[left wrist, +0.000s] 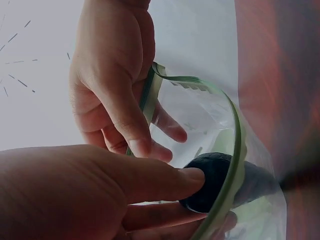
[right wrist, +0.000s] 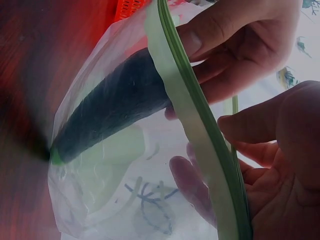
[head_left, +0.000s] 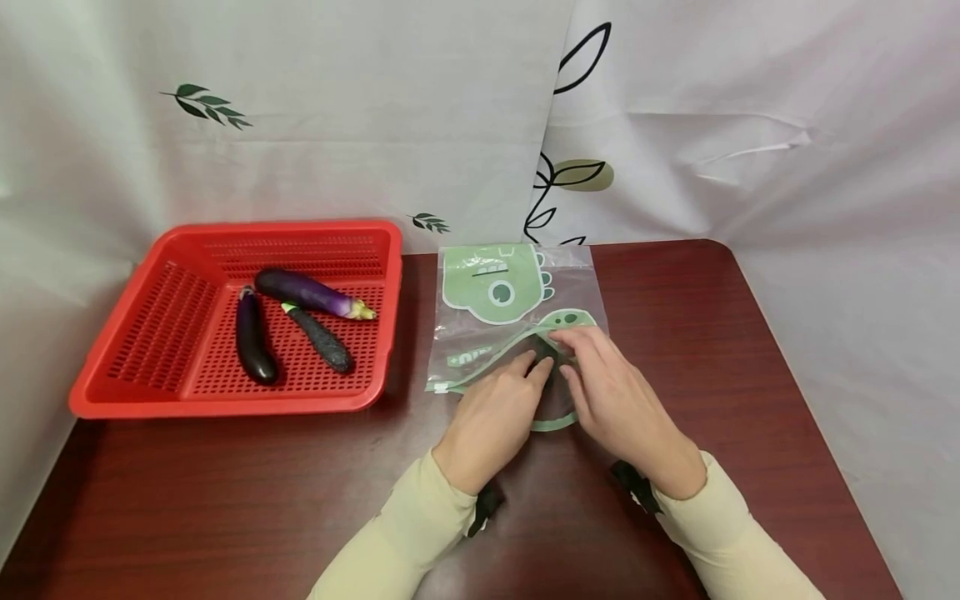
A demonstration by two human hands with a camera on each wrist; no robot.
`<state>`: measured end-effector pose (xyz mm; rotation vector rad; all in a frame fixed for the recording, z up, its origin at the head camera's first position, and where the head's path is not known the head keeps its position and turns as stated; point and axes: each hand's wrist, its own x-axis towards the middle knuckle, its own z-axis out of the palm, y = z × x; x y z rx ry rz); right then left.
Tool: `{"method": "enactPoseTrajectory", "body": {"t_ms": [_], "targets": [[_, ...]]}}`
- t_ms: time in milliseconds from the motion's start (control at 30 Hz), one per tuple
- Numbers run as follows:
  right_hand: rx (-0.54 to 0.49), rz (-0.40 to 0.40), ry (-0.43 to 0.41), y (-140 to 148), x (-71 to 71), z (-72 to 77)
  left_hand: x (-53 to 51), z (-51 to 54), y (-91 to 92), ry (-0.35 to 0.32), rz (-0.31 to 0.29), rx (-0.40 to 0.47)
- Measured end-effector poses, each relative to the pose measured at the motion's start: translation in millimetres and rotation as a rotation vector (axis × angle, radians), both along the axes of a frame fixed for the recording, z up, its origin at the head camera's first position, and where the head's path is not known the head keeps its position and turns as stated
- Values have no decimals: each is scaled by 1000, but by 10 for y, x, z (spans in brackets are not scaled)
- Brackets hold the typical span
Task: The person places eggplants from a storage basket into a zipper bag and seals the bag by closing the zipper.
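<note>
A clear zip bag point(head_left: 468, 332) with a green cartoon print lies on the table, its green-edged mouth spread toward me. Inside it is a dark green zucchini point(right wrist: 117, 100) with a pale green tip, which points to the bag's bottom in the right wrist view. My left hand point(head_left: 491, 421) reaches into the mouth and pinches the zucchini's near end between thumb and fingers. At the right side of the opening, my right hand point(head_left: 626, 404) holds the green zip edge point(right wrist: 200, 120), thumb on one side and fingers on the other. A white slider point(head_left: 441, 387) sits at the zip's left end.
To the left stands a red plastic basket point(head_left: 120, 350) with slotted walls. Two purple eggplants point(head_left: 303, 292) and another zucchini point(head_left: 318, 337) lie in it. White cloth point(head_left: 337, 125) with leaf prints hangs behind and beside the brown table point(head_left: 225, 500).
</note>
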<state>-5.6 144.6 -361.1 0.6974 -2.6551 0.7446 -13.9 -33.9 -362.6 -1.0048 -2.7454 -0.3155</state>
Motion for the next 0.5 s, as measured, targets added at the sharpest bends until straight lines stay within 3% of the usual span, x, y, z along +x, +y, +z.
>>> {"method": "enactPoseTrajectory", "body": {"t_ms": [500], "targets": [[-9, -12, 5, 7, -9, 4, -23, -44, 78, 38, -25, 7]]}}
